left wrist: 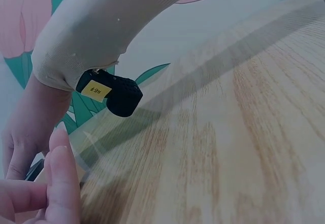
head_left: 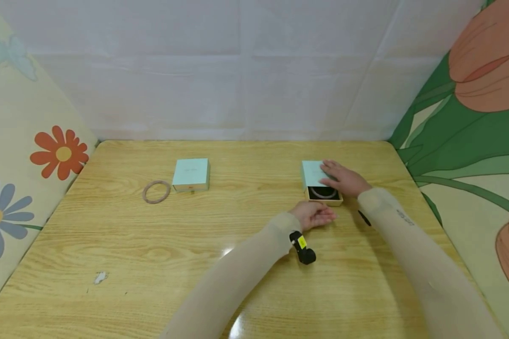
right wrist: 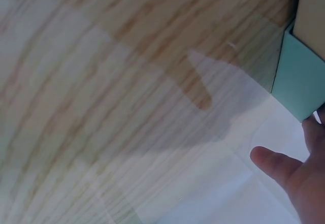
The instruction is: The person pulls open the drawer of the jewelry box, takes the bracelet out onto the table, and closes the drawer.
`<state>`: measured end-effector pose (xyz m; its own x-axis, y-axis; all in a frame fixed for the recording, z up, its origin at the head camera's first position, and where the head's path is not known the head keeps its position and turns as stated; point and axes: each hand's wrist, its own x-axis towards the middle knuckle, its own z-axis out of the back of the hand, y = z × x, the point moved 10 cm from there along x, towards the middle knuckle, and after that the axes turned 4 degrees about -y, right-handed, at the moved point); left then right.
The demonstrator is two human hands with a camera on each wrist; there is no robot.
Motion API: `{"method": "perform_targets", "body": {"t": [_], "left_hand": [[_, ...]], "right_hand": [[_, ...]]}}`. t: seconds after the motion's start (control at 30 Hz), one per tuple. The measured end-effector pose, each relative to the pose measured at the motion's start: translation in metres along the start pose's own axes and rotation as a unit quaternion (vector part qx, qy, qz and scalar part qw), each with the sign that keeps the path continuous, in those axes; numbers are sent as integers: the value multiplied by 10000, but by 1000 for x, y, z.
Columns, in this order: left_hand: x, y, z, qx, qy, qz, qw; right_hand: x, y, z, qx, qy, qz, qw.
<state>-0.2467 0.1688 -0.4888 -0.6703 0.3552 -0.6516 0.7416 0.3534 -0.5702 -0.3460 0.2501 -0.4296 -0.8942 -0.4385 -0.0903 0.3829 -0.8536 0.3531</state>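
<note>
A light-blue sliding box [head_left: 310,173] sits at the right of the table, its tray [head_left: 335,203] partly out toward me. Inside the tray a bangle [head_left: 324,196] lies on black lining, partly covered by the sleeve. My right hand [head_left: 345,180] holds the blue sleeve, thumb across the top and fingers toward the far side. The right wrist view shows fingertips at the sleeve's corner [right wrist: 299,82] and one finger sticking out. My left hand [head_left: 311,215] is by the tray's front, fingers extended; whether it touches the tray is hard to tell.
Toward the left stands a second light-blue box [head_left: 191,173], closed, with a pinkish-grey bangle [head_left: 156,192] lying beside it. A small white mark [head_left: 100,277] shows on the wooden table [head_left: 161,254]. A white cloth [head_left: 237,84] hangs behind; flower-printed panels flank both sides.
</note>
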Motion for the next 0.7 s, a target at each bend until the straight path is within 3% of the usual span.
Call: {"method": "perform_targets", "body": {"t": [0.7], "left_hand": [[0, 5, 1, 86, 1, 12, 10000]], "right_hand": [[-1, 1, 0, 40, 25, 15, 10000]]}}
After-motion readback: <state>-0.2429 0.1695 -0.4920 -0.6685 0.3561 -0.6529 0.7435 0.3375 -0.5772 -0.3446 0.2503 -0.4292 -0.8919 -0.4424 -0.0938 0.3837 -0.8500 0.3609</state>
